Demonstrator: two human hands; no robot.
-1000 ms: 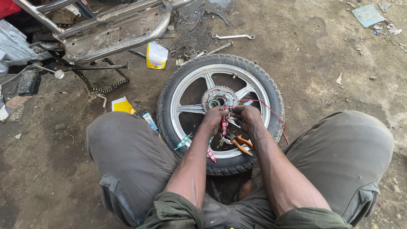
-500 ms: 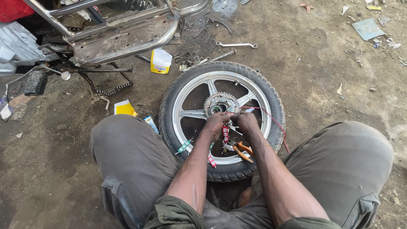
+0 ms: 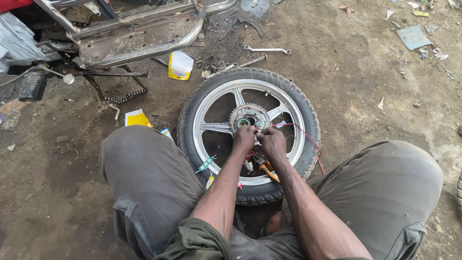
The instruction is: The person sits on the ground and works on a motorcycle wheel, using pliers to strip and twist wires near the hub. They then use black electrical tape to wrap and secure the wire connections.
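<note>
While both hands work at the hub, the wheel [image 3: 248, 135] lies flat on the dirt between the knees. Left hand [image 3: 244, 138] and right hand [image 3: 272, 142] sit side by side, fingers curled at the sprocket [image 3: 249, 117]; what they grip cannot be made out. Open ground lies right; motorcycle frame [image 3: 139, 33] crowds upper left. Pliers [image 3: 265, 169] are partly hidden below.

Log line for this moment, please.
left hand + right hand: at sprocket hub | wheel: flat on dirt | pliers: on rim
</note>
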